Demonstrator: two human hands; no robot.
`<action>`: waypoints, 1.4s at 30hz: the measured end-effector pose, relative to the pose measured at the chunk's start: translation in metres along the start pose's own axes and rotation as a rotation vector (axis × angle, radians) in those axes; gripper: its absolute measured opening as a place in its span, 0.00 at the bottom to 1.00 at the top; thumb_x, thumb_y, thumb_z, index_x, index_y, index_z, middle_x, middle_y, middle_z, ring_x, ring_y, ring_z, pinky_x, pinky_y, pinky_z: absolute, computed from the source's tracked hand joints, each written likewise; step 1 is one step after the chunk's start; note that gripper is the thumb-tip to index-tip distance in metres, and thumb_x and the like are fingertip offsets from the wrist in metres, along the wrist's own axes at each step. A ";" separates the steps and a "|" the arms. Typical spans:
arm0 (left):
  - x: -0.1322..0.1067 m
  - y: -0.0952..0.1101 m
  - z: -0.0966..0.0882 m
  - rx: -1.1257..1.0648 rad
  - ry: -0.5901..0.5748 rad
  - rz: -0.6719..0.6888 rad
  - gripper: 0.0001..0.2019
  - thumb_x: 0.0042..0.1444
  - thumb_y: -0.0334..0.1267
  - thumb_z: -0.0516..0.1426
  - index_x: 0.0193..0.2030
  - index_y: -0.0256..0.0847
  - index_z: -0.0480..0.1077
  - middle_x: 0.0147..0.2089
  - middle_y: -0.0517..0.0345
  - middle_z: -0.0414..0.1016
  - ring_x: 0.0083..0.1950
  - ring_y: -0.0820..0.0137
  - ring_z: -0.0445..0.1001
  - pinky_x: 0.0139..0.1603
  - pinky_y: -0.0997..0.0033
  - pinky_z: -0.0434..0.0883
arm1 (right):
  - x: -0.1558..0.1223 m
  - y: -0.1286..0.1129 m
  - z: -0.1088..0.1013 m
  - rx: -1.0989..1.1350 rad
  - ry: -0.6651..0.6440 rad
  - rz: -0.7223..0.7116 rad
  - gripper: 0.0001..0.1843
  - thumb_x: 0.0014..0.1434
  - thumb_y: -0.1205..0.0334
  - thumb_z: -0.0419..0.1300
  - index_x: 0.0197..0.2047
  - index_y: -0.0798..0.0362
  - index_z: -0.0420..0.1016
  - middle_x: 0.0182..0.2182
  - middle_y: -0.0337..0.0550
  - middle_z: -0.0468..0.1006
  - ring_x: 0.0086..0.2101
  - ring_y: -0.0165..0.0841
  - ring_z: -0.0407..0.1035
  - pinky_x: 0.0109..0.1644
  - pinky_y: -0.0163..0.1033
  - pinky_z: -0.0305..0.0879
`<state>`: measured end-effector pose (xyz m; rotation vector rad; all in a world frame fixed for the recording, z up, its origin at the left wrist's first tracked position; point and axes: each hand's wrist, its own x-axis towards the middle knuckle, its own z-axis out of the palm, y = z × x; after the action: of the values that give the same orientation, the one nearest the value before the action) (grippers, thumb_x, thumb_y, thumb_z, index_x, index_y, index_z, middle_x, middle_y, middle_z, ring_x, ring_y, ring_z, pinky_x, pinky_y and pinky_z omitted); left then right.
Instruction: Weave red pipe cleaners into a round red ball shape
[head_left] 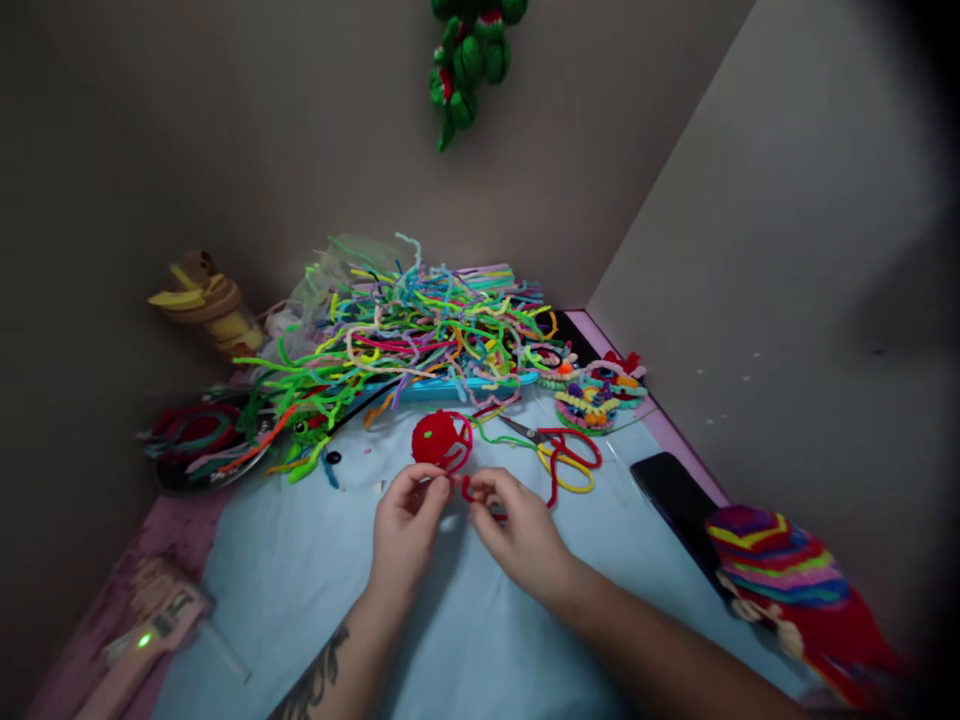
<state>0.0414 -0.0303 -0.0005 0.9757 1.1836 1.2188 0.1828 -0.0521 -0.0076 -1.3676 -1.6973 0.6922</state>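
Both my hands are close together above the blue cloth. My left hand (411,518) is closed in a pinch, thumb against forefinger, and what sits between the fingertips is too small to make out. A red pipe cleaner (555,475) runs into my right hand (525,530), which is closed on it; its bent end pokes out by the fingertips. Just beyond the hands lies a round red fuzzy disc (436,438) with a small green spot. A pinkish-red loop (469,440) stands at its right side. Scissors (559,450) with red and yellow handles lie open behind my right hand.
A heap of colourful pipe cleaners (427,335) fills a blue tray (480,386) at the back. A glue gun (161,635) with a green light lies front left. At right are a black phone (679,510), a striped fuzzy piece (795,570) and small fuzzy figures (592,400).
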 end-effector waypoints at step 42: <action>-0.002 -0.005 -0.002 0.151 0.002 0.057 0.18 0.50 0.36 0.61 0.49 0.43 0.72 0.40 0.53 0.80 0.41 0.67 0.78 0.44 0.70 0.72 | 0.014 0.009 -0.029 -0.490 0.024 -0.291 0.09 0.62 0.67 0.53 0.38 0.51 0.75 0.31 0.43 0.76 0.33 0.33 0.71 0.37 0.36 0.66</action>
<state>0.0406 -0.0327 -0.0051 1.1273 1.2713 1.1876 0.2117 -0.0389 0.0031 -1.3940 -2.0770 0.0924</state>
